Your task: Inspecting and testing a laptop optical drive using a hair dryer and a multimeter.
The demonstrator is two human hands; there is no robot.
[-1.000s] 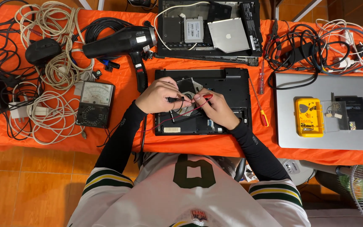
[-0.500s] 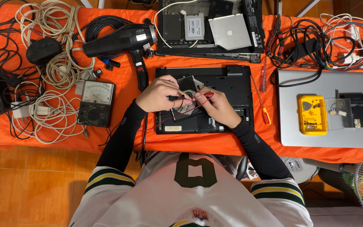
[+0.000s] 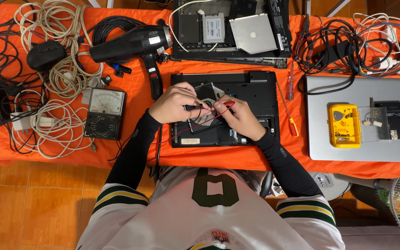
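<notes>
An orange cloth (image 3: 237, 159) is covering the whole table, and everything is lying on it. At the right a closed silver laptop (image 3: 329, 143) is sitting flat, carrying a yellow case (image 3: 344, 126) with a clear lid and a small black module (image 3: 396, 121) beside it. Along the top edge an opened laptop chassis (image 3: 230, 30) is showing its drives and a silver disc drive. In the middle, right in front of the person, a black laptop base (image 3: 251, 99) is lying open with its insides exposed. To the left of it a black heat gun (image 3: 133, 44) is resting with its handle pointing toward the person, and further left coils of white cable (image 3: 56, 115) are spreading around an analog multimeter (image 3: 105, 113). A computer mouse (image 3: 45, 54) is sitting near the top left, and a tangle of black leads (image 3: 339, 51) is lying at the upper right. A red-handled screwdriver (image 3: 292, 125) is lying just beside the laptop base on its right.

The left hand (image 3: 174, 104) is pinching a black probe (image 3: 191, 107) over the laptop base, fingers closed on it. The right hand (image 3: 239, 115) is gripping a red probe (image 3: 227, 104), its thin red wire trailing down across the board. Both probe tips are meeting near the round fan in the middle of the base
</notes>
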